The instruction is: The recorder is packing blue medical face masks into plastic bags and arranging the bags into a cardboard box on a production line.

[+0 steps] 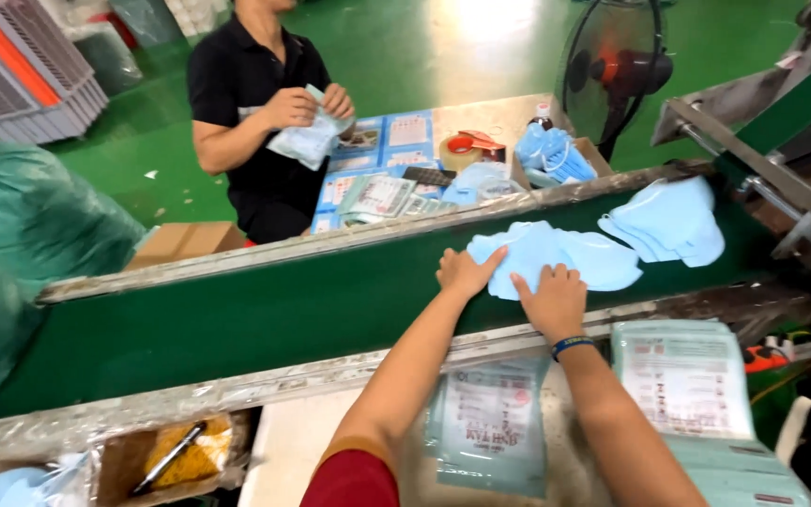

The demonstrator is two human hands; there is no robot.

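Figure: your two hands on the green conveyor belt (265,314), read from left to right. Your left hand (465,272) lies flat, palm down, fingers (490,259) extended and slightly spread; the fingertips press the left edge of a heap of pale blue face masks (556,253) and grasp nothing. Your right hand (554,302), with a blue band at the wrist (572,345), rests just beside it, likewise flat and open, its fingertips touching the near edge of the same heap without closing on it. Beyond your right fingers, further along the belt, lies a second stack of blue masks (668,221), well apart from both hands. Below your wrists, printed pouches (687,376) lie on the near table. Across the belt, another person holds a pouch (307,139) in both hands.
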